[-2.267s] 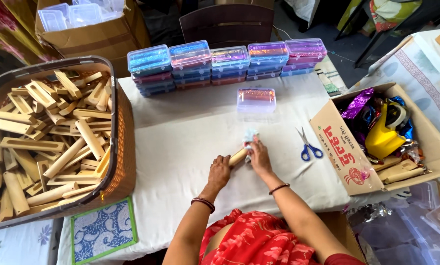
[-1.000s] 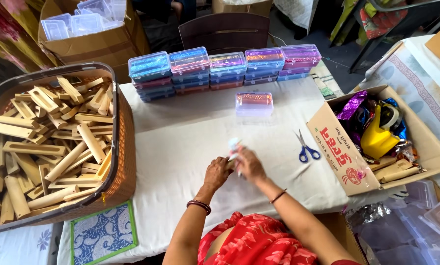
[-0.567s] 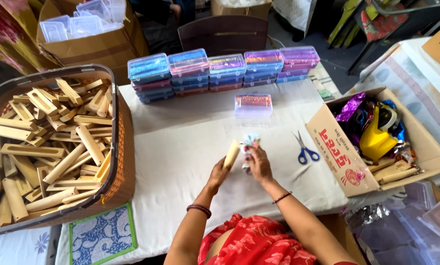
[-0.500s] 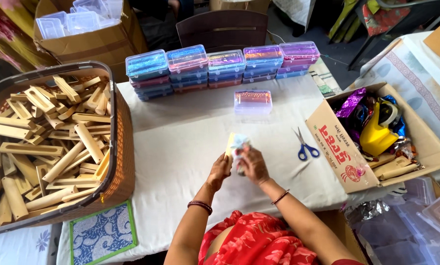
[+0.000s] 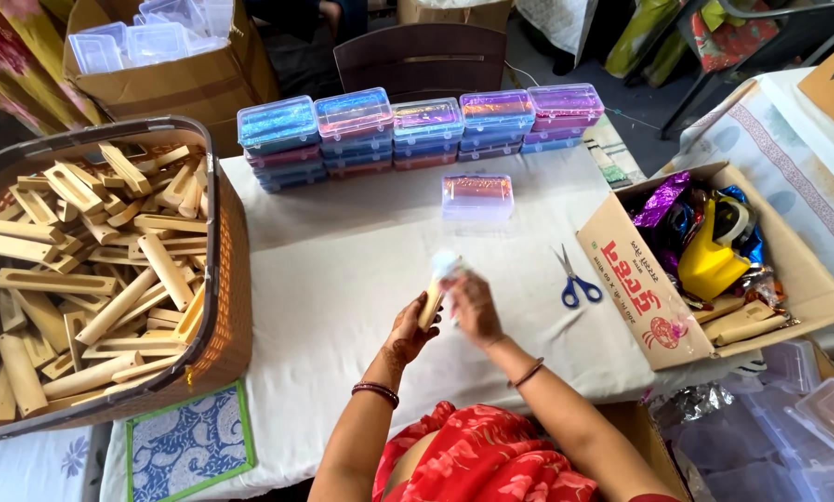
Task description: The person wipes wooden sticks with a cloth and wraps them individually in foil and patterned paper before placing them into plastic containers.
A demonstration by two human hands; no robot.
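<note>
Centre of frame, lower half: left hand (image 5: 410,327) is curled round the lower part of a wooden stick (image 5: 431,303), holding it upright above the white tablecloth (image 5: 343,279). Right hand (image 5: 474,307) is just beside it, fingers bent and closed on the stick's upper part; motion blur here, so exact finger contact can't be told. A pale, shiny bit of wrapping (image 5: 446,264) sits at the stick's top end; whether it covers the tip or is only pinched against it can't be told.

Left of frame: brown basket (image 5: 231,279) full of similar wooden pieces, approx. level w/ the hands, well apart.

Upper centre: row of stacked clear plastic boxes (image 5: 417,130) w/ coloured contents. One single clear box (image 5: 476,196) sits alone nearer the hands.

Right of hands: blue-handled scissors (image 5: 573,279) flat on the cloth, near the right hand, not touching.

Right of frame: open cardboard box (image 5: 640,279) w/ shiny foil and a yellow item inside.

Upper left: another carton (image 5: 175,84) holding empty clear containers.
</note>
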